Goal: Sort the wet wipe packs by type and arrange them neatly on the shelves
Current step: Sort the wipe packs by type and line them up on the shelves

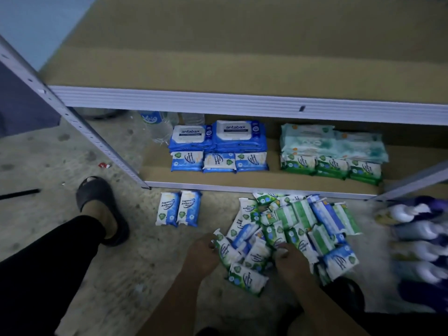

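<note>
1. On the floor before the lower shelf (242,187) lies a loose pile of small packs (298,221), green and blue mixed.
2. At the pile's near left edge, the left hand (202,253) has its fingers (213,242) curled onto the end of a green pack (225,251), pinching it.
3. The right hand (288,260) rests on the middle of the pile, fingers bent down among the packs; I cannot tell whether they grip one.
4. Left of the pile, two blue packs (179,208) lie side by side on the floor.
5. On the lower shelf, large blue antabax packs (218,137) sit behind a row of small blue packs (219,162). Well to their right, pale teal packs (332,143) sit behind a row of small green packs (332,167).
6. Blurred bottles (417,238) lie at the right edge.
</note>
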Demonstrator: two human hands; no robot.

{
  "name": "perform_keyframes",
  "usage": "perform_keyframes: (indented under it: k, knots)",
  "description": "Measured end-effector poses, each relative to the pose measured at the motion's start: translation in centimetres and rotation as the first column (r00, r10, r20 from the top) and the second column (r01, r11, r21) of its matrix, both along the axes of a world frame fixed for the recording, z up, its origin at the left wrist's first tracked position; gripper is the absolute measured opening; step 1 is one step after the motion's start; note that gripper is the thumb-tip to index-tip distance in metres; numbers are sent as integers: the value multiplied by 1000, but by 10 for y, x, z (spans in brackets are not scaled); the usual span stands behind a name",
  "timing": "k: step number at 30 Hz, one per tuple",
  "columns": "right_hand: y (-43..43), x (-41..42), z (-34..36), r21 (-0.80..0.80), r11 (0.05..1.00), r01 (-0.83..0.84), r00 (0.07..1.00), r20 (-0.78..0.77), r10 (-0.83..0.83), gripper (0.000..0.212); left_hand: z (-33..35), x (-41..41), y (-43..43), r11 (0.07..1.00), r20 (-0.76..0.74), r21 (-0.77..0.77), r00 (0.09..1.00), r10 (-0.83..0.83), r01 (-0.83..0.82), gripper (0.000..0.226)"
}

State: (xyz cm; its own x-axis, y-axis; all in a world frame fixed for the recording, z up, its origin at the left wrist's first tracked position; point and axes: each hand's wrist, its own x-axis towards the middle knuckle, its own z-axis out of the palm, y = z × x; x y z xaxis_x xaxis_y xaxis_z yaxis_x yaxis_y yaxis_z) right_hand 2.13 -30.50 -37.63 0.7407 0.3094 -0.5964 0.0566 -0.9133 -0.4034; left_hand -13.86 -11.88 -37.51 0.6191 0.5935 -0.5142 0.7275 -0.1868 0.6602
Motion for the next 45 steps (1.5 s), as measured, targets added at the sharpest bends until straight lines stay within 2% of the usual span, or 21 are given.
perform_keyframes:
  k: [1, 3, 5, 7, 10, 13, 15, 19, 23, 27, 30, 32, 33, 35, 37, 40, 41, 44, 45]
  knots:
    - [-1, -1, 0, 38, 999, -13, 1000, -23, 14, 39, 0, 3, -2, 1000, -1, 15, 1000, -15, 15, 27]
    - [-5, -1, -5, 85, 991, -107, 993, -47, 111, 61, -5, 8, -4, 999, -21, -1, 999, -40, 40, 38]
    - [-5, -3, -10, 22, 968, -250, 967, -48, 251, 79, -14, 16, -5, 998, -54, -18, 997, -61, 60, 43]
    - [-4, -4, -13, -36, 934, -356, 931, -100, 351, 88, -18, 25, -7, 996, -88, -9, 992, -89, 89, 38]
    - [-4, -2, -16, -142, 903, -405, 911, -152, 384, 79, -30, 38, -10, 993, -103, 2, 987, -121, 122, 38]
    - [-6, -1, -23, -202, 906, -371, 928, -35, 372, 52, -43, 52, -13, 985, -107, -5, 979, -173, 173, 41]
    - [-1, -2, -28, -172, 920, -351, 932, 33, 362, 48, -51, 61, -16, 984, -113, 3, 978, -176, 178, 41]
    - [24, -3, -35, -288, 868, -405, 910, -32, 414, 48, -63, 79, -25, 992, -106, -9, 986, -129, 129, 39]
    - [44, -6, -35, -402, 857, -322, 929, 42, 369, 60, -73, 87, -28, 998, -109, -55, 994, -30, 24, 33]
    - [46, -6, -41, -430, 809, -400, 882, 59, 468, 77, -79, 85, -16, 986, -115, -157, 990, -83, 64, 33]
    - [41, -6, -49, -435, 779, -453, 847, 63, 528, 80, -70, 78, -3, 991, -130, -112, 987, -91, 77, 16]
    - [39, -5, -53, -414, 808, -418, 859, 108, 500, 82, -61, 71, 7, 996, -98, -61, 993, -68, 63, 4]
    - [37, -4, -52, -396, 827, -399, 865, 136, 482, 82, -59, 66, 10, 997, -69, -20, 995, -73, 72, 7]
    - [33, -4, -51, -324, 878, -352, 895, 157, 417, 79, -56, 57, 15, 988, 14, 87, 991, -132, 130, 13]
    - [28, -4, -50, -207, 941, -269, 944, 139, 300, 74, -61, 51, 16, 952, 64, 187, 964, -259, 243, 15]
    - [18, -3, -59, -60, 994, -93, 989, 108, 99, 41, -67, 48, 8, 898, -80, 158, 912, -402, 410, 28]
    - [16, -2, -61, -15, 1000, -24, 999, 38, 25, 32, -68, 46, 3, 885, -153, 140, 892, -425, 445, 39]
    - [22, 7, -50, 164, 961, 223, 970, -139, -201, 6, -76, 36, -13, 862, -285, 139, 853, -437, 488, 74]
    - [24, 10, -43, 199, 939, 282, 949, -199, -243, 11, -78, 35, -17, 858, -298, 151, 850, -434, 491, 80]
